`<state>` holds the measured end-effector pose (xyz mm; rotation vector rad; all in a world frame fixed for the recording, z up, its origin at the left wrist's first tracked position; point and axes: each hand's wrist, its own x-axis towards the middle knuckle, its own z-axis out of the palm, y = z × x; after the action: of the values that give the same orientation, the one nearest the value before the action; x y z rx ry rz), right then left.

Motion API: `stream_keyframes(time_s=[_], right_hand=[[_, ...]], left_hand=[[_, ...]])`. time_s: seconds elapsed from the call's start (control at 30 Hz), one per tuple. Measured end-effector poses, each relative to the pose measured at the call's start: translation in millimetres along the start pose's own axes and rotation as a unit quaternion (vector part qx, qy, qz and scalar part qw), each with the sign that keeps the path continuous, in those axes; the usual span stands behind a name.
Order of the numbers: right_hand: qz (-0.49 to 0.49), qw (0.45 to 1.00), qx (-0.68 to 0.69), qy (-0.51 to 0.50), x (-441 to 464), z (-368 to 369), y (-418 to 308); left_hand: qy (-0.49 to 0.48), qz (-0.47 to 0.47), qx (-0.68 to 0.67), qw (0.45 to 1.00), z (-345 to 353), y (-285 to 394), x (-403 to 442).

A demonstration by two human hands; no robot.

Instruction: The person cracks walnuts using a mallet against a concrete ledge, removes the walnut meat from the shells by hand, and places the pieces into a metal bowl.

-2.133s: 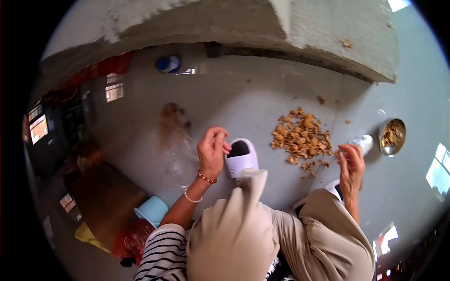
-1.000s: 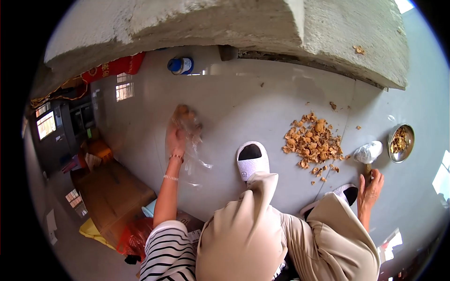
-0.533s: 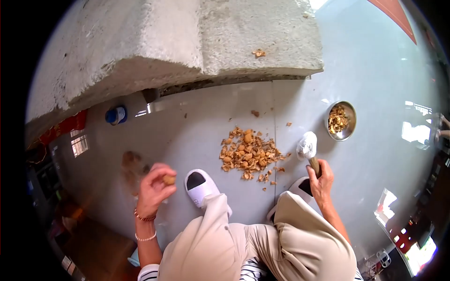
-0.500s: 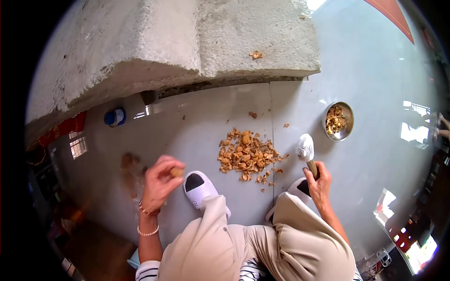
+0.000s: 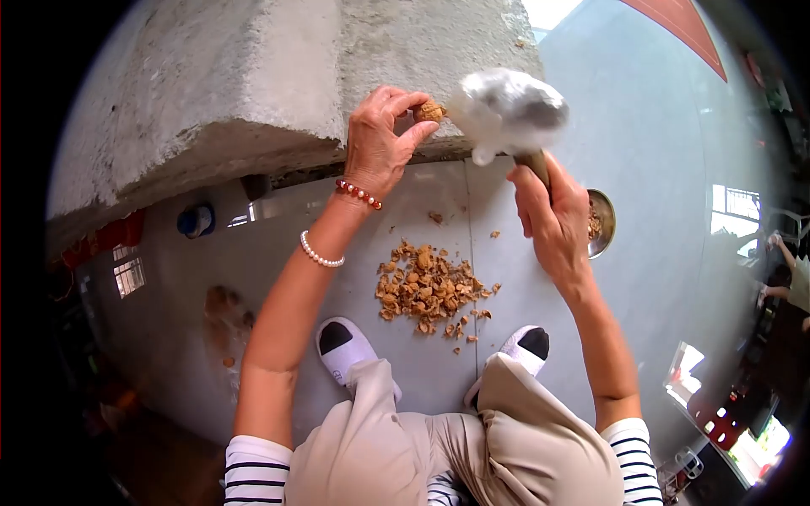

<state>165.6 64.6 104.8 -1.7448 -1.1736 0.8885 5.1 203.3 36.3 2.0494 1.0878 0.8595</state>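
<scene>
Between the thumb and fingers of my left hand (image 5: 384, 139) is a whole walnut (image 5: 429, 111), held at the concrete block (image 5: 422, 51). My right hand (image 5: 553, 215) grips the wooden handle of a hammer (image 5: 506, 110), its head wrapped in clear plastic and raised just right of the walnut. The hammer head is slightly blurred, and I cannot tell if it touches the block. Below my hands, a heap of broken walnut shells (image 5: 426, 287) lies on the floor. Partly behind my right wrist stands a metal bowl (image 5: 602, 223) with walnut pieces inside.
Grey glossy floor tiles (image 5: 675, 278) spread around my slippers (image 5: 348, 350). A blue-capped container (image 5: 196, 221) stands on the left beside the block. A transparent bag with brown contents (image 5: 224, 316) lies at the left. At the far right, part of another person (image 5: 793, 270) shows.
My left hand has carried the walnut up and right to the concrete block. My right hand has lifted the hammer from low over the floor to beside it.
</scene>
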Motion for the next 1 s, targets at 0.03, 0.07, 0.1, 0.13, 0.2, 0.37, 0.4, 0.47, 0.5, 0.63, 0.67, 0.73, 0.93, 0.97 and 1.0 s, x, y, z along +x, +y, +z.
stream_keyframes(time_s=[0.03, 0.07, 0.1, 0.13, 0.2, 0.37, 0.4, 0.47, 0.5, 0.63, 0.67, 0.73, 0.93, 0.97, 1.0], right_hand=[[-0.001, 1.000, -0.010, -0.005, 9, 4, 3], [-0.003, 1.000, -0.021, -0.011, 17, 9, 7], [-0.005, 0.999, -0.031, -0.018, 22, 11, 10], [-0.011, 0.999, -0.039, -0.017, 24, 12, 10], [-0.021, 0.998, -0.054, -0.015, 28, 15, 10], [-0.059, 0.998, -0.001, 0.011, 27, 14, -15], [-0.060, 0.998, -0.024, 0.006, 28, 15, -11], [-0.064, 0.995, -0.070, -0.008, 28, 19, 2], [-0.018, 0.989, -0.142, -0.038, 30, 20, 4], [0.008, 0.996, -0.082, -0.035, 26, 15, -5], [-0.011, 0.997, -0.073, -0.022, 25, 15, -8], [-0.049, 0.997, -0.057, 0.003, 23, 15, -12], [-0.047, 0.985, -0.165, -0.036, 28, 20, 0], [-0.052, 0.986, -0.155, -0.031, 25, 19, -2], [-0.061, 0.987, -0.145, -0.026, 25, 18, -4]], left_hand=[[0.024, 0.025, 0.003, 0.999, 3, -4, 1], [0.029, 0.011, -0.033, 0.999, 5, -5, 0], [0.034, -0.004, -0.069, 0.997, 6, -5, 0], [0.041, -0.020, -0.103, 0.994, 6, -5, -1], [0.038, -0.019, -0.087, 0.995, 5, -4, 0], [0.024, -0.006, -0.046, 0.999, 5, -9, -2], [0.027, -0.008, -0.051, 0.998, 5, -9, -2], [0.038, -0.012, -0.059, 0.997, 5, -8, 0], [0.042, -0.013, -0.074, 0.996, 5, -8, 0], [0.046, -0.011, -0.072, 0.996, 6, -11, -4], [0.046, -0.004, -0.059, 0.997, 6, -10, -2], [0.044, -0.009, -0.055, 0.997, 5, -7, -2], [0.043, -0.009, -0.058, 0.997, 6, -9, 1], [0.035, -0.011, -0.051, 0.998, 4, -8, -2], [0.032, -0.009, -0.045, 0.998, 3, -8, -2]])
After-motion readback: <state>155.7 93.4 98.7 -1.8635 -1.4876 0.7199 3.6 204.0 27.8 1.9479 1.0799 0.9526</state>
